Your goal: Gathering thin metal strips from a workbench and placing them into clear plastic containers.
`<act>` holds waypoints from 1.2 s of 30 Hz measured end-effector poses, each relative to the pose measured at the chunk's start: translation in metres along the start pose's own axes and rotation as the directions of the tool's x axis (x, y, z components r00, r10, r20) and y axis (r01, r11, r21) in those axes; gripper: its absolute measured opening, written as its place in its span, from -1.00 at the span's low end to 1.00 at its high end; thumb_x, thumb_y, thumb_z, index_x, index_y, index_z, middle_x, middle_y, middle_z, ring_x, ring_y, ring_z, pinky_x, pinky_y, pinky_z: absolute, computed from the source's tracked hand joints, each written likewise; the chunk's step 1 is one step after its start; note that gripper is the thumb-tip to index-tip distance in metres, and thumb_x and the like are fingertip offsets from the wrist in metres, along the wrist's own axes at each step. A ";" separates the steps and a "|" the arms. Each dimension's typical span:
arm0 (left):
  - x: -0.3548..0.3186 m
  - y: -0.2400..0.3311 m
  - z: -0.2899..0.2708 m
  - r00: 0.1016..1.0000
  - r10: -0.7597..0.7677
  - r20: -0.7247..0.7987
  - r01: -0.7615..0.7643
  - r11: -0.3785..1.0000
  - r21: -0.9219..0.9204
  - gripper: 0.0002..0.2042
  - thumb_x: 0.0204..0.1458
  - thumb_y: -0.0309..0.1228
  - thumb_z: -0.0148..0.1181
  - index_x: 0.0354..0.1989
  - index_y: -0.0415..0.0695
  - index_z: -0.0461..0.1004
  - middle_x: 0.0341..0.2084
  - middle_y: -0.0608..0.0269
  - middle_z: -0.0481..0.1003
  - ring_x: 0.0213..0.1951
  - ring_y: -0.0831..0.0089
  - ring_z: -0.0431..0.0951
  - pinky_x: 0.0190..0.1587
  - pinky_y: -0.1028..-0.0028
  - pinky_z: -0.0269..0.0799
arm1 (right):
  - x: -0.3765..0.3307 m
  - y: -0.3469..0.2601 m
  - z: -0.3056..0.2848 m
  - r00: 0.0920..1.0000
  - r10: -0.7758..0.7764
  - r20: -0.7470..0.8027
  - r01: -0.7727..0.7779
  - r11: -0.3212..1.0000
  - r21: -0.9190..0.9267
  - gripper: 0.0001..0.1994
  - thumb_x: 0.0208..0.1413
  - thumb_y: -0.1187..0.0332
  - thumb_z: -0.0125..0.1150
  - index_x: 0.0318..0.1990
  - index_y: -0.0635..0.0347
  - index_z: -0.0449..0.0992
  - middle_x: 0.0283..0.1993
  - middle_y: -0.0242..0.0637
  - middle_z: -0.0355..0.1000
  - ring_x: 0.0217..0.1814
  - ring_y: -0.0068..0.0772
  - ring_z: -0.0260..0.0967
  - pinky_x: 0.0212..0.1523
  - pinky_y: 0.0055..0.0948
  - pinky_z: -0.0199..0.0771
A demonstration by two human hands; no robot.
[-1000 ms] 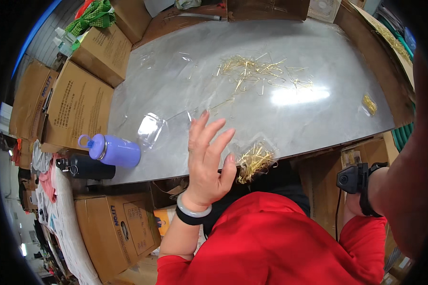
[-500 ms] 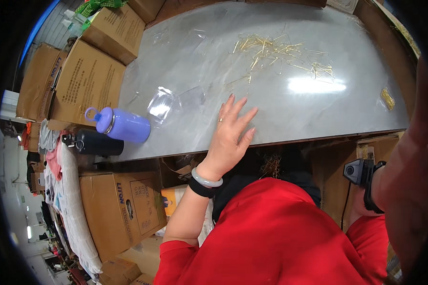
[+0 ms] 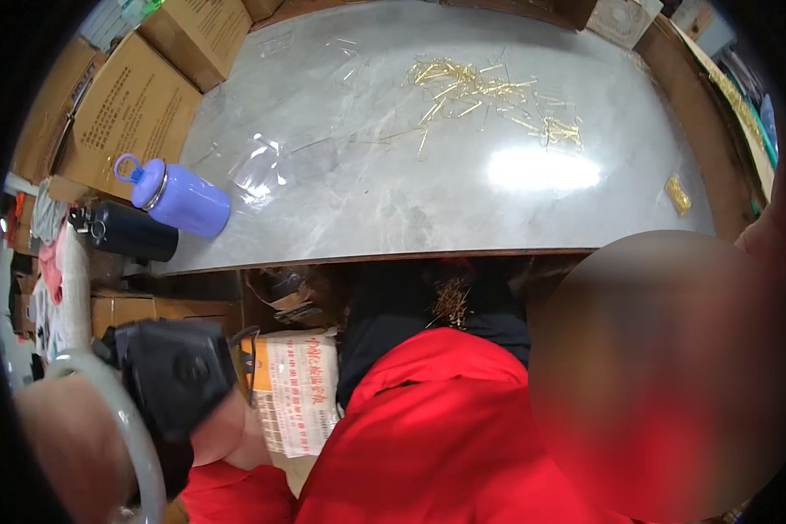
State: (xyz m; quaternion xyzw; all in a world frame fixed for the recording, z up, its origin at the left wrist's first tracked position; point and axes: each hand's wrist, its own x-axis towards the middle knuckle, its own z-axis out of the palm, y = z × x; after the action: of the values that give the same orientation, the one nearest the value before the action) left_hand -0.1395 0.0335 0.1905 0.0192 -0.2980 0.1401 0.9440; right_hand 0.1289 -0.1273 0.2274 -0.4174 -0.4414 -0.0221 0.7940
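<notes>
My left hand (image 3: 52,437) is raised close to the camera at the lower left, its fingers out of sight. A pale bangle (image 3: 129,428) and a black wrist-worn device (image 3: 179,375) show on that arm. My right hand (image 3: 773,231) shows only as a smeared part at the right edge, fingers hidden. Neither visibly touches the grey table (image 3: 367,205). On it lie a loose heap of thin gold-coloured wire hooks (image 3: 472,85), a small packed bundle of gold pieces (image 3: 678,195) and clear plastic bags (image 3: 266,170). More thin golden pieces (image 3: 451,303) rest on my lap.
A purple bottle (image 3: 188,201) stands at the table's left edge, beside a black bottle (image 3: 135,231). Cardboard boxes (image 3: 127,113) line the left side. A small white fan (image 3: 623,19) is at the back right. A printed white sack (image 3: 301,393) lies below the table. A blurred disc covers the lower right.
My left hand has left its place over the table's front edge and come up close to the camera at lower left. My right hand stays near the right edge. The view has shifted slightly.
</notes>
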 end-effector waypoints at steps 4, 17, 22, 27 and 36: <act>-0.014 -0.009 -0.017 0.989 0.088 0.120 -0.100 0.990 0.095 -0.51 0.25 -0.23 0.09 0.27 -0.24 0.32 -0.19 -0.06 0.53 -0.28 0.25 0.52 -0.23 0.39 0.45 | 0.004 0.006 -0.025 0.984 -0.092 0.155 0.096 0.995 -0.014 -0.45 0.39 0.20 -0.13 0.44 0.26 0.10 0.48 0.17 0.06 0.50 0.10 0.12 0.40 0.09 0.26; -0.004 -0.031 -0.050 0.929 0.085 0.360 -0.266 0.830 0.491 -0.57 0.25 -0.27 0.09 0.21 -0.23 0.34 -0.21 -0.04 0.52 -0.28 0.26 0.52 -0.23 0.39 0.46 | 0.032 -0.005 -0.077 0.855 -0.434 0.284 0.432 0.899 0.075 -0.45 0.40 0.20 -0.13 0.45 0.26 0.09 0.48 0.17 0.07 0.50 0.10 0.12 0.41 0.11 0.25; 0.008 -0.019 -0.069 0.920 0.044 0.389 -0.280 0.769 0.575 -0.60 0.25 -0.28 0.09 0.19 -0.22 0.35 -0.22 -0.03 0.52 -0.28 0.27 0.52 -0.22 0.38 0.46 | 0.032 -0.010 -0.084 0.813 -0.511 0.280 0.526 0.850 0.026 -0.45 0.40 0.20 -0.13 0.45 0.26 0.09 0.48 0.17 0.07 0.50 0.10 0.13 0.41 0.11 0.25; 0.010 -0.017 -0.071 0.930 0.035 0.366 -0.294 0.667 0.684 -0.62 0.25 -0.30 0.09 0.17 -0.22 0.35 -0.22 -0.03 0.52 -0.28 0.27 0.52 -0.22 0.38 0.46 | 0.041 -0.007 -0.068 0.801 -0.542 0.256 0.558 0.830 0.010 -0.44 0.40 0.20 -0.13 0.45 0.26 0.08 0.48 0.17 0.07 0.49 0.10 0.13 0.41 0.12 0.24; -0.008 -0.023 -0.067 0.947 0.075 0.314 -0.313 0.446 0.839 -0.66 0.25 -0.33 0.09 0.13 -0.21 0.37 -0.23 -0.01 0.51 -0.28 0.28 0.52 -0.22 0.38 0.46 | 0.038 0.002 -0.030 0.794 -0.558 0.241 0.576 0.817 -0.006 -0.44 0.40 0.20 -0.13 0.45 0.26 0.08 0.48 0.17 0.07 0.49 0.10 0.13 0.41 0.12 0.24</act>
State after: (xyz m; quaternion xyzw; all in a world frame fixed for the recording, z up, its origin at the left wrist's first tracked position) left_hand -0.1018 0.0177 0.1321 0.4829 -0.2905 0.3778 0.7346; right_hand 0.1736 -0.1336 0.2454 -0.2966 -0.6330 -0.2285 0.6776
